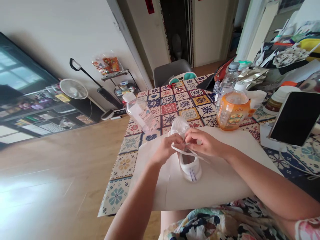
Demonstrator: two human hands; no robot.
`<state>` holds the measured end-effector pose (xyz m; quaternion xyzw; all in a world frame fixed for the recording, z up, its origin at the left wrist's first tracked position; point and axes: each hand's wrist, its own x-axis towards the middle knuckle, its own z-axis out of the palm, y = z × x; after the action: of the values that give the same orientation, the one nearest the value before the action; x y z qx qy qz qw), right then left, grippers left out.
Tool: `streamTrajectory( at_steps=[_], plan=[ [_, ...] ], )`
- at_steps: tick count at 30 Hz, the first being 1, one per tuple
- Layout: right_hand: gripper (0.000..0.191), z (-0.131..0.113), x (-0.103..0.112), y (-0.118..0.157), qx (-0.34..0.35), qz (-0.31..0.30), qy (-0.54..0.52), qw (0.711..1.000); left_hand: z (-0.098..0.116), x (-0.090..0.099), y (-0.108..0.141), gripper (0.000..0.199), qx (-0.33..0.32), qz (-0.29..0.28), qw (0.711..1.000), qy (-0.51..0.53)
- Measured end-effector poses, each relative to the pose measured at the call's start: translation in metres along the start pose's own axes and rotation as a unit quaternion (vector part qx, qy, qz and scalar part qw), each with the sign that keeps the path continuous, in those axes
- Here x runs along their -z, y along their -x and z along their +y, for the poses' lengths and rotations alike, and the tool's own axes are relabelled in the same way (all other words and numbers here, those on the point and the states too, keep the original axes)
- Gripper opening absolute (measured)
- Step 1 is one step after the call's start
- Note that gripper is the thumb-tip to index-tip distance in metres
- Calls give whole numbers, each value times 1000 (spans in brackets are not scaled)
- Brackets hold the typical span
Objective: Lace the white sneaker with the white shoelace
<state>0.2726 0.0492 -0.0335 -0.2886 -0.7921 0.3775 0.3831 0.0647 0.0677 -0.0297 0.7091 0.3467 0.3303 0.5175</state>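
A white shoe (pixel 190 170) lies on a white sheet (pixel 212 183), its heel toward me and its toe pointing away. My left hand (pixel 169 147) is at the left side of the shoe's lacing, fingers closed on the white shoelace (pixel 182 149). From the right, my right hand (pixel 201 141) reaches over the lacing and pinches the lace too. Both hands nearly meet above the tongue. One part of the lace loops toward the shoe's opening, and an end trails to the right. My fingers hide the middle of the lacing.
A clear bottle (pixel 140 113) stands left of the sheet on the patterned tablecloth (pixel 122 163). An orange-labelled bottle (pixel 231 111) and a phone (pixel 296 118) are on the right, before piled items. Red scissors (pixel 174 86) lie farther back, near a grey chair (pixel 171 68).
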Motion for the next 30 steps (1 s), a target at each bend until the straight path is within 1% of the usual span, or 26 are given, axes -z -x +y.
streamTrajectory(
  at_steps=[2,4,5,7,9,11,13,15,17,19,20,21,23,25,26,27,28,30],
  plan=[
    [21,-2,4,0,-24,-15,-54,998,-2,3,0,21,-7,-11,1000,16],
    [31,-3,8,-1,-57,-16,-146,987,-3,5,0,26,-6,-22,999,25],
    [35,-3,9,-1,-70,-4,-197,978,-3,7,0,31,-3,-27,999,35],
    [40,-2,13,-2,-78,39,-283,955,-3,9,1,39,-2,-24,997,80],
    [42,-2,16,-2,-78,88,-332,936,-2,11,1,47,-16,10,990,142],
    [43,-3,20,-3,-81,131,-361,920,-1,12,1,57,-35,69,978,193],
    [44,-5,26,-4,-81,167,-386,904,2,13,0,65,-55,126,963,231],
    [42,-7,33,-4,-73,211,-389,894,4,15,-1,68,-77,176,949,249],
    [39,-5,38,-4,-60,261,-364,892,6,16,-1,66,-98,219,941,239],
    [34,-1,40,-3,-49,310,-326,892,5,17,0,61,-119,239,937,223],
    [31,1,39,-3,-45,328,-306,893,3,16,0,57,-130,233,938,221],
    [29,3,36,-3,-42,343,-286,894,2,14,1,52,-140,215,942,217],
    [29,4,25,-2,-40,363,-228,903,-1,8,3,42,-145,159,957,194],
    [28,1,12,0,-39,346,-139,927,-3,0,4,33,-110,111,974,161],
    [26,-1,5,2,-34,320,-82,943,-3,-4,4,32,-83,95,981,151],
    [23,-3,-1,3,-17,288,-21,957,-4,-9,4,35,-56,84,984,150],
    [20,-5,-6,5,9,251,37,967,-4,-13,4,41,-36,81,984,156],
    [15,-8,-13,7,81,190,127,970,-4,-19,3,47,-21,87,981,173]
  ],
)
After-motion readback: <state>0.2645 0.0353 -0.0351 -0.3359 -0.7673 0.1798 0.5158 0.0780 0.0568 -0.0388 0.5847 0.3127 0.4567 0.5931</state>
